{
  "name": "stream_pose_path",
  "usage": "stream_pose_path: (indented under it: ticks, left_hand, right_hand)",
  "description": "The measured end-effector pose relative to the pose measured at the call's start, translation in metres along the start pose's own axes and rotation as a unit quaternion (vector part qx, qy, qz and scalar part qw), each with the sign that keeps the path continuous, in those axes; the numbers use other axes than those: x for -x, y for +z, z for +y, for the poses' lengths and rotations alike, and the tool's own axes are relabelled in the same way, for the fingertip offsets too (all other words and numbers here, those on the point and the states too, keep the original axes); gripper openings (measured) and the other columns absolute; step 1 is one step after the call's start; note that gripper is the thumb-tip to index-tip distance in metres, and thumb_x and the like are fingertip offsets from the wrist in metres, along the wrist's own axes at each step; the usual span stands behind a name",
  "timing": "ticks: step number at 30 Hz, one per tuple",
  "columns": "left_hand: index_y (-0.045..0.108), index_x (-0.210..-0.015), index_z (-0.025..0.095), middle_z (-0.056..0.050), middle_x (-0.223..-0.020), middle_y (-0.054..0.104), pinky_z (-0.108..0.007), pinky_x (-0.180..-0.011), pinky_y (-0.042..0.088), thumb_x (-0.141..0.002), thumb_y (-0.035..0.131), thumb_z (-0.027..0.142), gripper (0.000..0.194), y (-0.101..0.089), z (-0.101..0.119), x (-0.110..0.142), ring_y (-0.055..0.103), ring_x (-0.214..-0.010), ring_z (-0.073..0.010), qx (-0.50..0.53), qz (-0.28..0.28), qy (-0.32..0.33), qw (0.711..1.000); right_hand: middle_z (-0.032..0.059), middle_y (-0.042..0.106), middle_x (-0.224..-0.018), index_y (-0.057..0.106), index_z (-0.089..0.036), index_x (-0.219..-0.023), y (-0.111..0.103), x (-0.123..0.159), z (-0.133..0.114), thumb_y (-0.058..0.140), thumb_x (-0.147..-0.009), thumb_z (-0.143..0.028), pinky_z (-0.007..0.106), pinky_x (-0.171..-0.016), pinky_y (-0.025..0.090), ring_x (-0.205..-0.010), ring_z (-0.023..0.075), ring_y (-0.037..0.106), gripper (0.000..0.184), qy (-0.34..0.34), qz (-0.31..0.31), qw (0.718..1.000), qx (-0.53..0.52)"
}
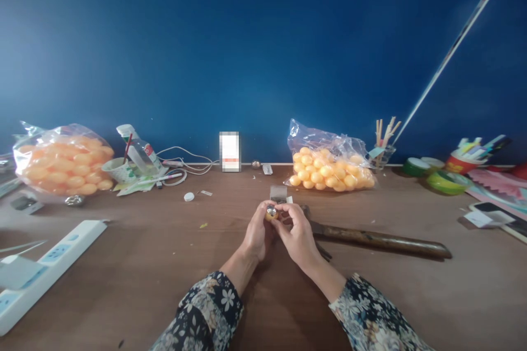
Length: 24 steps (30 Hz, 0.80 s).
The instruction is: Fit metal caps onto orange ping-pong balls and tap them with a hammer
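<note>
Above the middle of the table, my left hand [256,235] and my right hand [299,235] meet around a small shiny silver-and-yellow ball [270,212]. My left fingers wrap its left side, and my right thumb and fingertips pinch it from the right. A grey metal block [279,193] stands just beyond my fingertips. Beside my right wrist lies a hammer-like tool, its long wooden handle [382,241] stretching to the right. Its head is mostly hidden by my right hand.
Clear bags of orange balls stand at left [78,162] and back right [325,169]. A white power strip [61,263] lies at left. Near the blue wall are a tilted plastic bottle [142,151], a paper cup [119,170] and cables. Tape rolls [448,181] and a pen cup [463,163] sit at right.
</note>
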<state>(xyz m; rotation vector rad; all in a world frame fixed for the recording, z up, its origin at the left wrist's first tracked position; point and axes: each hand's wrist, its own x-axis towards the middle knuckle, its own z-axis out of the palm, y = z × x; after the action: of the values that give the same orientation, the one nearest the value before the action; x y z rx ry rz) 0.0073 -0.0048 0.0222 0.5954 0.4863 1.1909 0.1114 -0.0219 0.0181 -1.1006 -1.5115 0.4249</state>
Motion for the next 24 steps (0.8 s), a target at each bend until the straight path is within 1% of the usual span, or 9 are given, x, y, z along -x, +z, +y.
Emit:
stream_pose_path:
  ticks: [3, 6, 9, 11, 15, 18, 22, 24]
  left_hand:
    - [0.059, -0.092, 0.019, -0.002, -0.081, 0.064, -0.03, -0.075, 0.049, -0.08, 0.061, 0.039, 0.023, -0.0024, -0.0011, -0.0012, 0.062, -0.076, -0.0166, -0.006, 0.009, 0.004, 1.0]
    - [0.06, -0.1, 0.019, -0.004, -0.087, 0.066, -0.03, -0.079, 0.048, -0.078, 0.065, 0.037, 0.029, -0.0055, -0.0037, -0.0031, 0.063, -0.081, -0.0168, -0.019, 0.03, 0.022, 0.999]
    - [0.059, -0.108, 0.02, -0.004, -0.089, 0.067, -0.028, -0.076, 0.048, -0.074, 0.071, 0.033, 0.039, -0.0074, -0.0064, -0.0047, 0.063, -0.078, -0.0147, -0.04, 0.035, 0.029, 0.998]
    - [0.058, -0.11, 0.019, -0.004, -0.087, 0.067, -0.027, -0.074, 0.049, -0.072, 0.073, 0.032, 0.042, -0.0074, -0.0072, -0.0049, 0.063, -0.074, -0.0134, -0.052, 0.035, 0.028, 0.998]
    - [0.061, -0.105, 0.016, -0.005, -0.086, 0.068, -0.026, -0.072, 0.049, -0.072, 0.074, 0.034, 0.04, -0.0048, -0.0068, -0.0032, 0.063, -0.071, -0.0121, -0.088, 0.031, 0.036, 0.995]
    - [0.063, -0.103, 0.017, -0.005, -0.09, 0.068, -0.025, -0.074, 0.049, -0.073, 0.072, 0.034, 0.036, -0.0038, -0.0069, -0.0018, 0.063, -0.074, -0.0121, -0.106, 0.034, 0.044, 0.993]
    - [0.062, -0.108, 0.019, -0.006, -0.094, 0.068, -0.027, -0.077, 0.049, -0.073, 0.073, 0.035, 0.039, -0.0049, -0.0081, -0.0024, 0.064, -0.078, -0.0132, -0.099, 0.04, 0.042, 0.993]
    - [0.063, -0.107, 0.017, -0.007, -0.092, 0.068, -0.026, -0.076, 0.049, -0.075, 0.07, 0.038, 0.039, -0.0055, -0.0078, -0.0031, 0.064, -0.077, -0.0135, -0.088, 0.035, 0.039, 0.995]
  right_hand:
    - [0.0069, 0.062, -0.097, 0.057, -0.022, -0.098, -0.0009, -0.0008, -0.0012, 0.058, -0.08, -0.016, 0.034, -0.075, 0.054, -0.087, 0.0206, 0.061, 0.019, -0.008, 0.001, 1.0, 0.012]
    - [0.0075, 0.062, -0.098, 0.057, -0.021, -0.102, -0.0022, -0.0021, 0.0, 0.058, -0.08, -0.016, 0.036, -0.077, 0.053, -0.091, 0.0221, 0.06, 0.023, -0.01, 0.001, 0.999, 0.034]
    - [0.0085, 0.062, -0.103, 0.056, -0.022, -0.105, -0.0026, -0.0026, 0.0035, 0.061, -0.078, -0.019, 0.037, -0.076, 0.054, -0.093, 0.0233, 0.06, 0.027, 0.002, 0.003, 0.999, 0.041]
    - [0.0089, 0.061, -0.105, 0.056, -0.022, -0.106, -0.0022, -0.0024, 0.0057, 0.062, -0.078, -0.02, 0.037, -0.075, 0.054, -0.093, 0.023, 0.06, 0.028, 0.013, 0.006, 0.999, 0.034]
    - [0.0088, 0.061, -0.105, 0.056, -0.023, -0.105, -0.0015, -0.0016, 0.0079, 0.059, -0.081, -0.021, 0.038, -0.076, 0.055, -0.093, 0.0228, 0.061, 0.025, 0.024, 0.007, 0.999, 0.022]
    - [0.0086, 0.062, -0.104, 0.056, -0.023, -0.104, -0.0018, -0.0015, 0.0082, 0.058, -0.081, -0.021, 0.039, -0.079, 0.054, -0.095, 0.0237, 0.06, 0.024, 0.02, 0.007, 0.999, 0.034]
    - [0.0085, 0.063, -0.105, 0.056, -0.023, -0.106, -0.0036, -0.0026, 0.0053, 0.056, -0.081, -0.019, 0.041, -0.083, 0.051, -0.097, 0.0237, 0.059, 0.025, 0.0, 0.015, 0.998, 0.06]
    - [0.0082, 0.064, -0.106, 0.057, -0.023, -0.106, -0.0047, -0.0035, 0.0029, 0.057, -0.08, -0.018, 0.041, -0.084, 0.05, -0.097, 0.0237, 0.058, 0.027, -0.011, 0.013, 0.997, 0.07]
